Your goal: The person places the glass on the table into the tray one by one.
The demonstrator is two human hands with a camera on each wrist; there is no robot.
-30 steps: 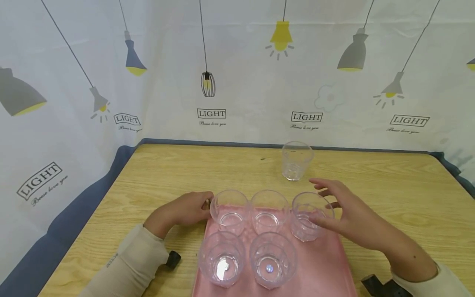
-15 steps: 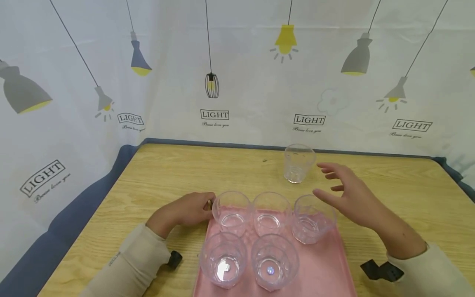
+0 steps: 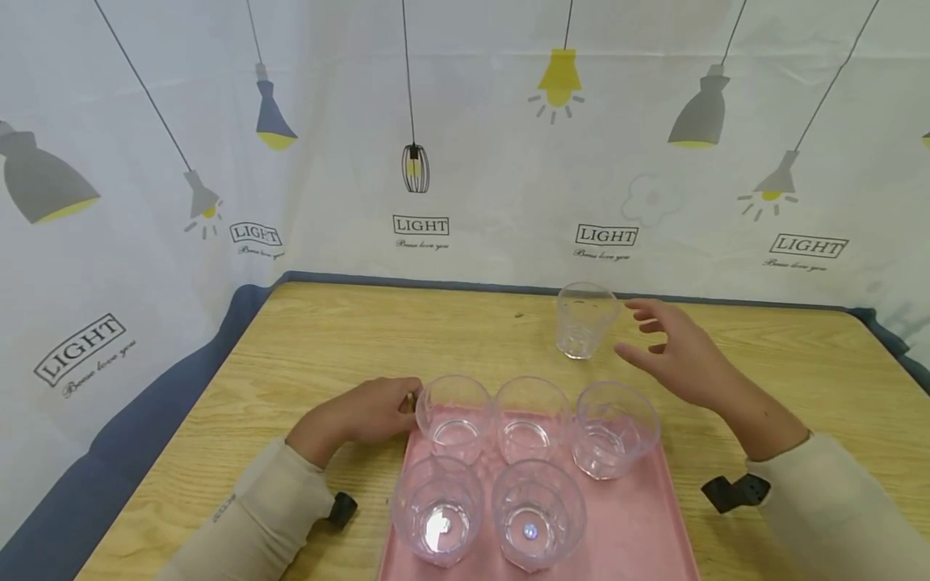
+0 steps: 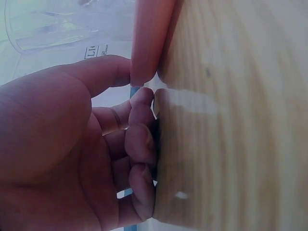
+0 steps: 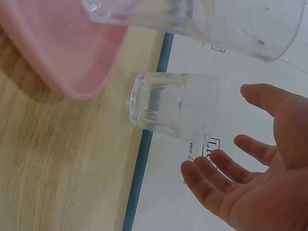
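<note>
My right hand point(image 3: 683, 351), fingers spread and loosely bent, is just right of a clear plastic cup point(image 3: 581, 327) standing upright on the table; a gap shows between them in the right wrist view, where the cup point(image 5: 175, 103) appears beyond the fingers. My left hand point(image 3: 366, 410) holds the pink tray point(image 3: 628, 516) at its far left corner. In the left wrist view, the thumb lies on the tray's rim point(image 4: 148, 43) and the curled fingers point(image 4: 139, 142) rest low against the table. Several matching clear cups stand upright on the tray, three across the far row, including the right one point(image 3: 613, 432), and two nearer.
The wooden table point(image 3: 327, 331) ends at a dark blue strip at the back. Behind it hangs a white curtain point(image 3: 494, 161) printed with lamps. A black wrist strap piece point(image 3: 734, 492) hangs under the right sleeve.
My right hand has left the far right cup on the tray and moved forward beside the cup standing on the table. The left hand stays at the tray corner.
</note>
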